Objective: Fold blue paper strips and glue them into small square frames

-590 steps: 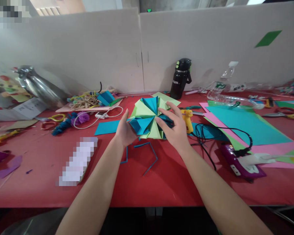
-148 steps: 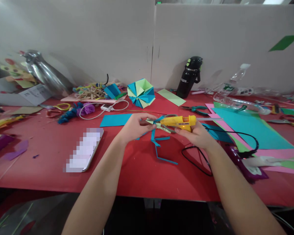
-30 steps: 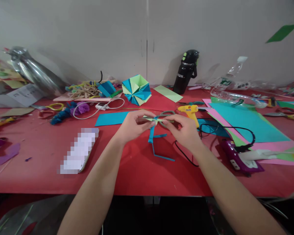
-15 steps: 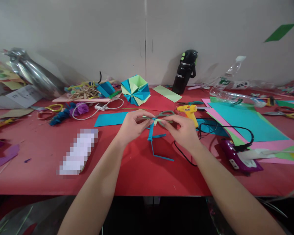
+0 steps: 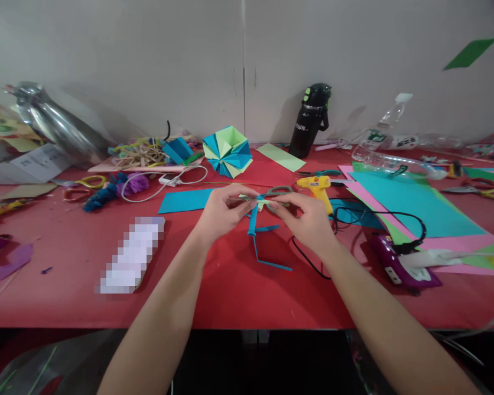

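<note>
My left hand (image 5: 229, 211) and my right hand (image 5: 307, 216) meet near the middle of the view. Both are closed in a pinch on small folded blue and light green paper strips (image 5: 264, 202) between them. A narrow blue strip (image 5: 253, 220) hangs below the fingertips, and a thin bent blue strip (image 5: 274, 265) lies beneath it on the red table. Scissors (image 5: 280, 191) lie just behind my fingers, partly hidden. The yellow glue gun (image 5: 319, 191) rests beyond my right hand. Behind the hands stands a folded blue and green paper shape (image 5: 228, 152).
Blue paper (image 5: 185, 201) and a pixelated flat object (image 5: 132, 255) lie left. Right are a purple power strip (image 5: 405, 263), black cable and coloured sheets (image 5: 420, 203). A black bottle (image 5: 308, 120), a clear bottle (image 5: 389, 123) and a steel jug (image 5: 57, 123) are at the back.
</note>
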